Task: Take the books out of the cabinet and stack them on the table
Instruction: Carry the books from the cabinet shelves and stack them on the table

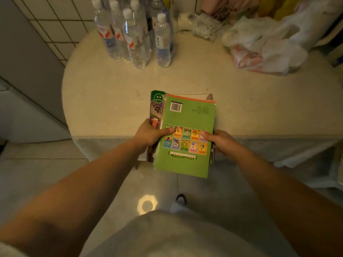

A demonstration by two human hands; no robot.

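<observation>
Both hands clamped on the stack of books (182, 134): left hand (151, 135) w/ thumb across the green back cover, fingers curled under the left edge; right hand (220, 140) pinching the right edge, thumb on top, fingers hidden below. Stack held flat, far half over the near rim of the round table (111, 101), near half hanging out over the floor; whether the far end touches the tabletop, can't tell. Top book (193, 115) a thin green softcover w/ barcode, sitting skewed on the ones beneath. Probably light-ish overall but floppy; glossy covers, so likely to slide on each other. Best gripped at both long edges w/ support from underneath. Farther out: water bottles (137, 34) at the table's back, plastic bags (263, 49) back right, well apart from the stack.
</observation>
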